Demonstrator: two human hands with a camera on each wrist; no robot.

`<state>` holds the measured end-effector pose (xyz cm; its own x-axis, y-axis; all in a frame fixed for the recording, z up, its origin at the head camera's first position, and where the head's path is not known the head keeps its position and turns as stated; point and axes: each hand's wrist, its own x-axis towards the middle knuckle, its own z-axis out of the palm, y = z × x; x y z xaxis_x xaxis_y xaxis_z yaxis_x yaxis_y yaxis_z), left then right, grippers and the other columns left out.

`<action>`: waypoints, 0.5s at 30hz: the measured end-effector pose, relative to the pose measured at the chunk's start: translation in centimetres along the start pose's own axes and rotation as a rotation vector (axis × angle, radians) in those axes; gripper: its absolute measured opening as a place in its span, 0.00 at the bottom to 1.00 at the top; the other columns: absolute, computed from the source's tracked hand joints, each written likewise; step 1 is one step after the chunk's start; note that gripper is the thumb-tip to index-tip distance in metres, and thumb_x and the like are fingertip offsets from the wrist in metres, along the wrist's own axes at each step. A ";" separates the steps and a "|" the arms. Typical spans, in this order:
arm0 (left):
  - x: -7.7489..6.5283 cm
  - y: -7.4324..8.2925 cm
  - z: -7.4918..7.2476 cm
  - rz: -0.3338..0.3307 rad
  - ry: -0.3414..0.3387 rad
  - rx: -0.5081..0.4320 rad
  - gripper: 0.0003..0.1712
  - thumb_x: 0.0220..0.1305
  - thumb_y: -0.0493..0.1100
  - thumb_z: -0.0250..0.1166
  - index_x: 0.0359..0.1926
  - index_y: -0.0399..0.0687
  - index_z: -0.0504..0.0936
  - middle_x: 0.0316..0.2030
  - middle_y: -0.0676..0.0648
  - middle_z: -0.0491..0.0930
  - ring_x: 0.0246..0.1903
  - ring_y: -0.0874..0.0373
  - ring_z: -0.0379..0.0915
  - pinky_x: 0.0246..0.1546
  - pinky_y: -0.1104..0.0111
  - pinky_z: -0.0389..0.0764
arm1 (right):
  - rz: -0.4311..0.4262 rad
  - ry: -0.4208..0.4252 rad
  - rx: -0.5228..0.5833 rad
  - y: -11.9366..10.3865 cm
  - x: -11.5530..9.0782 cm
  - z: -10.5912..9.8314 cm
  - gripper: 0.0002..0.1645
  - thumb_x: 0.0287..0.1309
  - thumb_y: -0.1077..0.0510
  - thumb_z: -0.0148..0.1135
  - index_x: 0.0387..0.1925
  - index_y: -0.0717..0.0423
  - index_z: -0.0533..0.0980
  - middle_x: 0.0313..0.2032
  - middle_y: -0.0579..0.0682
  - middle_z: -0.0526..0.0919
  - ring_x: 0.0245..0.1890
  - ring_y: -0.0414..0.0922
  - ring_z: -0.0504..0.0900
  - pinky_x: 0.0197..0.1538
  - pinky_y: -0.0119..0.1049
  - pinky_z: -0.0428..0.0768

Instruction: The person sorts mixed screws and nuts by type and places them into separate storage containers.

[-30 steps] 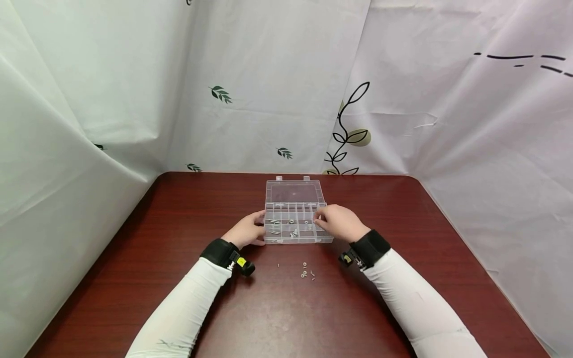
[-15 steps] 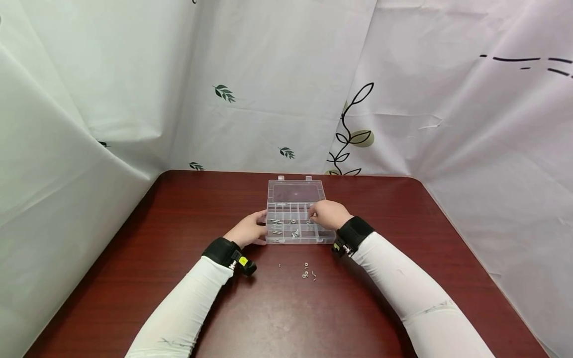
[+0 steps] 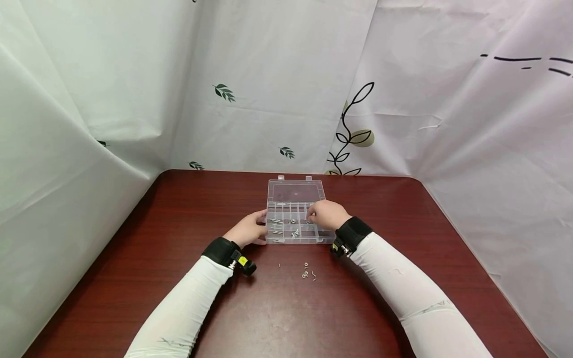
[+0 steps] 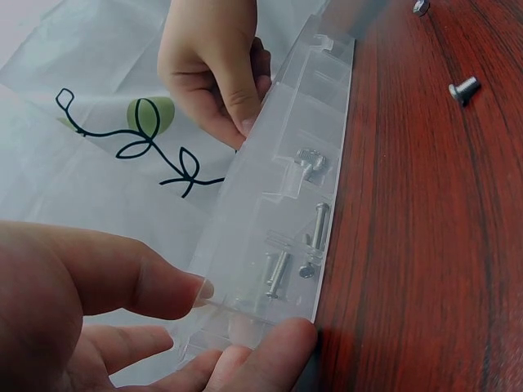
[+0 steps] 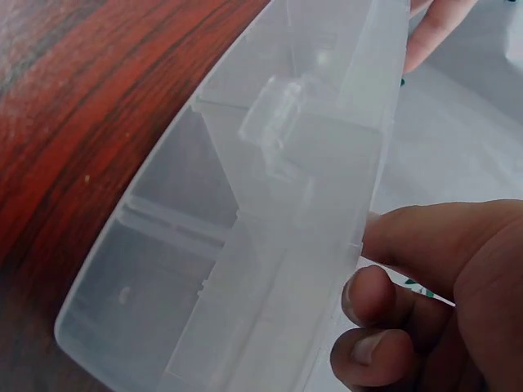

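Note:
A clear plastic compartment box (image 3: 295, 240) stands on the table with its lid (image 3: 296, 191) folded back. My left hand (image 3: 245, 230) grips the box's left end, thumb and fingers about the corner in the left wrist view. Over the right-hand compartments, my right hand (image 3: 329, 215) has its fingers bent together; whether they pinch something is hidden. A nut (image 3: 309, 222) shows beside those fingertips. Long screws (image 4: 278, 273) lie in the left compartments, and a cluster of short screws (image 4: 310, 162) in another. A further nut (image 3: 293, 221) sits in a middle compartment.
Loose nuts (image 3: 305, 275) and small screws (image 3: 314, 274) lie on the red-brown table (image 3: 286, 318) in front of the box. One more small screw (image 3: 279, 265) lies further left. A white patterned curtain (image 3: 250, 119) surrounds the table's back and sides.
My right hand has moved left over the compartments, then nearly stopped. My left hand stays at the box's left end. The view has shifted slightly.

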<state>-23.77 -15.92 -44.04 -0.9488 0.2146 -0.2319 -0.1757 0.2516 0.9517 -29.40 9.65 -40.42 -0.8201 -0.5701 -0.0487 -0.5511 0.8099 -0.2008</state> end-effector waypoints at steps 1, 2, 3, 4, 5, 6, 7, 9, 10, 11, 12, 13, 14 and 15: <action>0.0 0.0 0.0 -0.001 0.001 0.001 0.46 0.59 0.26 0.54 0.78 0.42 0.51 0.66 0.30 0.64 0.41 0.49 0.78 0.37 0.56 0.85 | 0.007 0.006 0.008 0.0 0.0 0.0 0.11 0.65 0.57 0.61 0.43 0.50 0.87 0.43 0.48 0.87 0.37 0.42 0.81 0.41 0.41 0.80; 0.0 0.0 0.0 -0.001 0.001 0.003 0.46 0.59 0.26 0.54 0.78 0.42 0.51 0.66 0.30 0.64 0.41 0.49 0.78 0.37 0.56 0.85 | 0.011 0.014 0.016 0.0 -0.1 0.0 0.11 0.65 0.56 0.61 0.43 0.50 0.87 0.43 0.48 0.87 0.37 0.42 0.81 0.42 0.41 0.80; -0.1 0.0 0.0 0.000 0.002 0.005 0.46 0.59 0.26 0.54 0.78 0.42 0.51 0.66 0.30 0.64 0.41 0.49 0.78 0.37 0.56 0.85 | 0.011 0.023 0.020 0.0 -0.1 0.0 0.11 0.65 0.56 0.61 0.43 0.50 0.87 0.43 0.48 0.87 0.37 0.42 0.81 0.42 0.41 0.80; -0.1 0.1 0.0 0.000 0.002 0.007 0.46 0.58 0.26 0.54 0.78 0.42 0.51 0.65 0.30 0.64 0.41 0.49 0.78 0.37 0.56 0.85 | 0.012 0.031 0.025 0.0 -0.1 0.1 0.11 0.65 0.56 0.61 0.43 0.50 0.87 0.43 0.48 0.87 0.37 0.42 0.81 0.41 0.41 0.80; -0.1 0.1 0.0 0.000 0.002 0.009 0.46 0.58 0.26 0.54 0.78 0.42 0.51 0.65 0.30 0.64 0.41 0.49 0.78 0.37 0.56 0.85 | 0.011 0.038 0.026 0.0 -0.1 0.1 0.11 0.65 0.56 0.61 0.43 0.50 0.87 0.43 0.48 0.87 0.37 0.42 0.81 0.41 0.41 0.80; -0.1 0.1 0.0 -0.001 0.001 0.010 0.46 0.58 0.26 0.54 0.78 0.42 0.52 0.65 0.30 0.64 0.42 0.49 0.78 0.37 0.56 0.85 | 0.012 0.044 0.029 0.1 -0.1 0.2 0.11 0.66 0.55 0.61 0.43 0.50 0.87 0.43 0.48 0.87 0.37 0.42 0.81 0.41 0.41 0.80; -0.1 0.2 0.0 -0.001 0.001 0.012 0.46 0.58 0.26 0.54 0.78 0.42 0.52 0.65 0.31 0.65 0.42 0.49 0.78 0.37 0.56 0.85 | 0.011 0.052 0.031 0.1 -0.1 0.2 0.11 0.66 0.55 0.61 0.43 0.50 0.87 0.42 0.48 0.87 0.37 0.42 0.81 0.41 0.41 0.80; -0.2 0.2 0.0 -0.001 -0.001 0.013 0.46 0.58 0.26 0.54 0.78 0.42 0.52 0.65 0.31 0.64 0.41 0.49 0.78 0.36 0.56 0.85 | 0.010 0.066 0.033 0.1 -0.2 0.3 0.12 0.66 0.54 0.61 0.44 0.50 0.87 0.42 0.47 0.87 0.36 0.42 0.81 0.41 0.40 0.80; -0.2 0.2 0.0 -0.001 -0.002 0.014 0.46 0.58 0.26 0.54 0.78 0.42 0.52 0.65 0.30 0.64 0.41 0.49 0.78 0.36 0.56 0.85 | 0.009 0.073 0.033 0.1 -0.2 0.4 0.12 0.66 0.54 0.61 0.44 0.50 0.87 0.41 0.47 0.87 0.36 0.42 0.81 0.40 0.40 0.80; -0.2 0.2 0.0 -0.001 -0.003 0.014 0.46 0.58 0.26 0.54 0.78 0.42 0.51 0.65 0.30 0.64 0.41 0.49 0.78 0.36 0.56 0.85 | 0.009 0.078 0.031 0.1 -0.3 0.4 0.12 0.66 0.54 0.61 0.44 0.50 0.87 0.41 0.47 0.87 0.35 0.41 0.81 0.40 0.40 0.79; -0.2 0.2 0.0 -0.004 -0.001 0.010 0.46 0.58 0.26 0.54 0.78 0.42 0.51 0.66 0.31 0.64 0.40 0.50 0.78 0.36 0.57 0.85 | 0.008 0.085 0.032 0.1 -0.4 0.4 0.11 0.66 0.54 0.61 0.44 0.50 0.86 0.40 0.46 0.87 0.34 0.41 0.81 0.39 0.40 0.79; -0.2 0.3 0.0 -0.003 -0.001 0.010 0.46 0.58 0.26 0.54 0.78 0.42 0.51 0.66 0.31 0.64 0.40 0.50 0.78 0.36 0.57 0.85 | 0.006 0.091 0.031 0.1 -0.5 0.4 0.11 0.66 0.54 0.61 0.44 0.50 0.86 0.39 0.46 0.87 0.33 0.41 0.80 0.38 0.40 0.79; -0.2 0.3 0.0 -0.001 -0.001 0.012 0.46 0.58 0.26 0.54 0.78 0.42 0.51 0.66 0.30 0.64 0.40 0.50 0.78 0.37 0.56 0.85 | 0.006 0.097 0.028 0.1 -0.6 0.5 0.11 0.66 0.54 0.61 0.44 0.50 0.86 0.38 0.46 0.87 0.33 0.41 0.80 0.38 0.40 0.78; -0.3 0.3 0.0 0.002 -0.001 0.013 0.46 0.58 0.26 0.54 0.78 0.42 0.51 0.66 0.30 0.64 0.40 0.50 0.78 0.37 0.56 0.85 | 0.006 0.104 0.026 0.0 -0.8 0.5 0.10 0.66 0.54 0.62 0.44 0.49 0.86 0.37 0.45 0.86 0.31 0.40 0.79 0.37 0.40 0.78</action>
<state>-23.59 -15.89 -43.67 -0.9487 0.2165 -0.2304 -0.1704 0.2637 0.9494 -28.72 10.05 -40.90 -0.8355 -0.5471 0.0513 -0.5434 0.8085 -0.2261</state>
